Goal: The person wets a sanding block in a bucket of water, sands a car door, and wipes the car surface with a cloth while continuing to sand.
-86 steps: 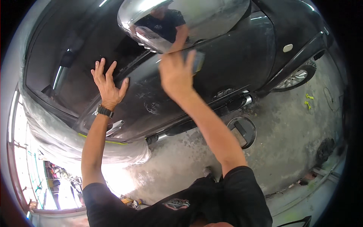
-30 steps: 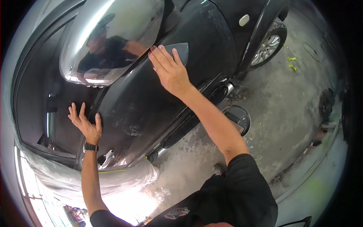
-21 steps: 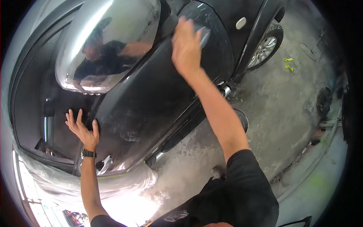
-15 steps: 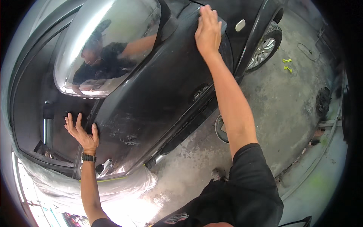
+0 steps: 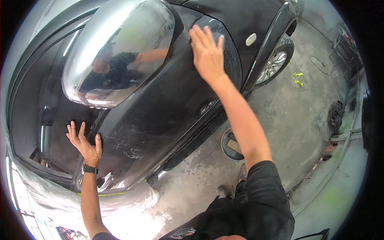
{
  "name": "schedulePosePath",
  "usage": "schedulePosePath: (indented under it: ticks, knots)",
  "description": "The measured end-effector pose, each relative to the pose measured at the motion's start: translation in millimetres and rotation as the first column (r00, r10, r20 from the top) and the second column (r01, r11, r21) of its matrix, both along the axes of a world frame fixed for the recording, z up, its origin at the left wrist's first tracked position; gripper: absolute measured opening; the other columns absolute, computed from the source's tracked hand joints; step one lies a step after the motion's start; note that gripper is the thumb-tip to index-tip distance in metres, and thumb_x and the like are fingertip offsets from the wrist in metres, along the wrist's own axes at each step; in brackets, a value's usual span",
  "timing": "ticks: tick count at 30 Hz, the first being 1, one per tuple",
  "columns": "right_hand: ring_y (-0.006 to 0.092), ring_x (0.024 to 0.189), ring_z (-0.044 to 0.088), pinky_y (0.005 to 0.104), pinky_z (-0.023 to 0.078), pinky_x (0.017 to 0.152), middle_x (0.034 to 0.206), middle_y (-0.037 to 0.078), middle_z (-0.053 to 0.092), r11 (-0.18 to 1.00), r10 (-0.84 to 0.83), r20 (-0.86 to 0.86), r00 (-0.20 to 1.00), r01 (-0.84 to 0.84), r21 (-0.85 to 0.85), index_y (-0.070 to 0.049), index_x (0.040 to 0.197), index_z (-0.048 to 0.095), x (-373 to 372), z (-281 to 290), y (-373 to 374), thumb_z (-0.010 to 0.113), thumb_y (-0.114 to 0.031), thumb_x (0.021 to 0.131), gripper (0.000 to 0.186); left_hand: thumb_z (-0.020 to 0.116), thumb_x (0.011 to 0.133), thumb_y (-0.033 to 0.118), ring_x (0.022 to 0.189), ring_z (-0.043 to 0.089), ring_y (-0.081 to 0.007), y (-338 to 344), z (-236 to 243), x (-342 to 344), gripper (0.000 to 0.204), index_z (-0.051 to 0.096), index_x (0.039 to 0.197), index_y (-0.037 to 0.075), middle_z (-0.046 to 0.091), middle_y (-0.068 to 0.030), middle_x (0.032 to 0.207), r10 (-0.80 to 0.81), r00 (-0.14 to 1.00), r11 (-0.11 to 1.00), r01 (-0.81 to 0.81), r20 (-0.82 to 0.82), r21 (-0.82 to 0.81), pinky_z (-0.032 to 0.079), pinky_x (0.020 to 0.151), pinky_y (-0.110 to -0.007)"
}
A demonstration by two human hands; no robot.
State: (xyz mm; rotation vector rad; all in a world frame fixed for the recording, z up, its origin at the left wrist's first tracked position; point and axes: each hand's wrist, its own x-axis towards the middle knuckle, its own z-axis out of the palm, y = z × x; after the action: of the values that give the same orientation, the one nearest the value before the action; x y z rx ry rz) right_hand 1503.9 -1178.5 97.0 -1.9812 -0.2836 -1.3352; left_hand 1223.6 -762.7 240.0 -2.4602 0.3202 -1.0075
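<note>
In front of me is the side of a car, with a dull black door [image 5: 160, 108] marked by pale scuffs. A shiny chrome mirror cover [image 5: 120, 52] juts out at the upper left. My right hand [image 5: 208, 54] lies flat on the door's front end, near the mirror base, fingers stretched out. Whether anything thin lies beneath its palm is hidden. With spread fingers, my left hand [image 5: 85, 143] rests at the lower edge of the dark window [image 5: 26, 116], thumb on the door. A black watch [image 5: 90, 169] circles that wrist, close to the chrome door handle [image 5: 105, 182].
A round bucket [image 5: 225, 148] with a brown block in it stands on the concrete floor [image 5: 280, 128]. Beyond the front wheel [image 5: 277, 64] lie yellow-green pieces [image 5: 299, 79]. Plastic sheeting [image 5: 132, 197] covers the car at lower left. A dark heap [image 5: 336, 115] sits along the right wall.
My right hand has slid back along the door, toward me and to the left, nearer the mirror. My left hand keeps its place on the window edge. The view has shifted slightly, showing more bucket.
</note>
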Motion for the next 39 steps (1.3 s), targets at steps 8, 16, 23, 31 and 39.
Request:
schedulePosePath:
  ticks: [8, 16, 23, 31, 39]
  knots:
    - [0.0436, 0.142, 0.05, 0.0738, 0.034, 0.112, 0.146, 0.017, 0.06, 0.972, 0.07, -0.04, 0.997, -0.077, -0.223, -0.004, 0.122, 0.071, -39, -7, 38, 0.066, -0.022, 0.094, 0.034, 0.067, 0.097, 0.044, 0.158, 0.021, -0.0466, -3, -2, 1, 0.068, 0.05, 0.152, 0.007, 0.031, -0.0232, 0.168, 0.014, 1.0, 1.0, -0.014, -0.004, -0.02, 0.011, 0.126, -0.067]
    - [0.0396, 0.141, 0.052, 0.0752, 0.031, 0.113, 0.147, 0.021, 0.06, 0.989, -0.086, -0.046, 0.995, 0.091, 0.113, 0.004, 0.134, 0.061, -21, 4, 25, 0.057, -0.015, 0.101, 0.039, 0.069, 0.095, 0.037, 0.157, 0.023, -0.0467, -14, -7, 12, 0.068, 0.049, 0.152, 0.007, 0.03, -0.0237, 0.169, -0.037, 0.999, 0.999, 0.036, -0.014, -0.038, 0.011, 0.126, -0.066]
    - [0.0376, 0.14, 0.053, 0.0639, 0.038, 0.113, 0.15, 0.017, 0.059, 0.826, 0.548, 0.02, 0.836, -0.538, -0.167, -0.002, 0.142, 0.061, -137, -1, 134, 0.064, -0.016, 0.095, 0.049, 0.074, 0.091, 0.04, 0.157, 0.024, -0.0446, 7, 2, -9, 0.067, 0.055, 0.148, 0.01, 0.033, -0.0213, 0.168, 0.001, 1.0, 0.998, 0.0, 0.01, -0.066, 0.012, 0.126, -0.066]
    - [0.041, 0.144, 0.05, 0.0702, 0.035, 0.112, 0.15, 0.02, 0.055, 0.853, 0.504, -0.088, 0.859, -0.511, -0.103, 0.0, 0.143, 0.059, -170, -27, 179, 0.072, -0.018, 0.086, 0.062, 0.076, 0.089, 0.04, 0.157, 0.024, -0.0446, -6, -5, 4, 0.068, 0.057, 0.147, 0.012, 0.034, -0.0215, 0.167, -0.023, 1.0, 0.993, 0.023, -0.003, -0.113, 0.012, 0.126, -0.066]
    - [0.035, 0.144, 0.051, 0.0649, 0.036, 0.114, 0.151, 0.016, 0.057, 0.958, 0.285, -0.005, 0.958, -0.285, -0.008, -0.003, 0.143, 0.061, -139, -31, 151, 0.07, -0.012, 0.088, 0.056, 0.075, 0.09, 0.041, 0.157, 0.025, -0.0443, -10, 0, 3, 0.066, 0.057, 0.147, 0.012, 0.033, -0.0202, 0.168, -0.028, 1.0, 0.993, 0.028, 0.003, -0.114, 0.013, 0.126, -0.065]
